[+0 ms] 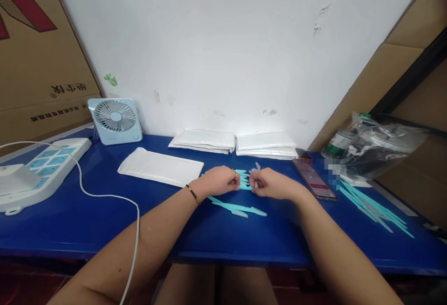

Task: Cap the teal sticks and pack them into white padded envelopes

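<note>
Blue bench. Nearest: loose teal sticks lie just in front of the hands. Left hand and right hand meet above them, fingers of both pinched on a small teal bundle. Phone beside right wrist. Farther: white mailers, fan by wall.
</note>
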{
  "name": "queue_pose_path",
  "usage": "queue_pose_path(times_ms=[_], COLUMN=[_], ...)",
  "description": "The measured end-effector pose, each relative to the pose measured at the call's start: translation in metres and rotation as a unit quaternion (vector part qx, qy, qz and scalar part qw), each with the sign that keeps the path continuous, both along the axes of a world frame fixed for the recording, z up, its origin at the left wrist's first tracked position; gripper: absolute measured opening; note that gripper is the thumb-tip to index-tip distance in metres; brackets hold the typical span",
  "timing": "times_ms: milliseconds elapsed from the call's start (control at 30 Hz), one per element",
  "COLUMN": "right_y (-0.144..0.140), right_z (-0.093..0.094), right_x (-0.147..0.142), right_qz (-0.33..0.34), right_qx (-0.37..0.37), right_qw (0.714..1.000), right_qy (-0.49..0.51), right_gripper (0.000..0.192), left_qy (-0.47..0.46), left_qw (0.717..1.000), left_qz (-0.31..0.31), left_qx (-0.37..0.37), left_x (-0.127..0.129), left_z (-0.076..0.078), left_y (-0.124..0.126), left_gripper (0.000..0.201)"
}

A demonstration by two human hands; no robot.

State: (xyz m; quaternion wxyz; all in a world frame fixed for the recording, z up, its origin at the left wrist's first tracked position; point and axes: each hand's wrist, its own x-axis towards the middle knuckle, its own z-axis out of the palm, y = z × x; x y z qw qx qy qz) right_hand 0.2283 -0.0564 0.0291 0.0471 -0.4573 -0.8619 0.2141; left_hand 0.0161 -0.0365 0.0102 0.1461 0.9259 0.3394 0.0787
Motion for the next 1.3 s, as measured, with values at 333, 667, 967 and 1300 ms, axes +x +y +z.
queue_pose_path(times_ms=[333,667,967,1300], right_y=[0.015,-0.01,-0.005,0.016], right_z=[-0.002,0.002,0.009,0.0], right_x=[0.031,0.002,0.002,0.03], right_qz=[-0.093,0.056,0.011,-0.12], right_qx=[0.02,-0.1,0.009,0.072], right_qw=[0.995,0.993,1.0,0.99], right_qy=[0.035,-0.011,0.022,0.014], right_gripper=[0.011,0.012,0.009,0.017], left_qy=[0.036,-0.029,-0.003,0.042], left_qw=[0.991,0.999,1.0,0.999], left_qz=[0.089,0.022,-0.01,0.021], left_qx=[0.093,0.016,0.013,0.014], left_x=[-0.013,-0.008,-0.001,-0.024], left_z=[0.006,0.012,0.006,0.019], left_y=[0.017,0.002,0.002,0.009], left_gripper=[0.021,0.026,0.021,0.033])
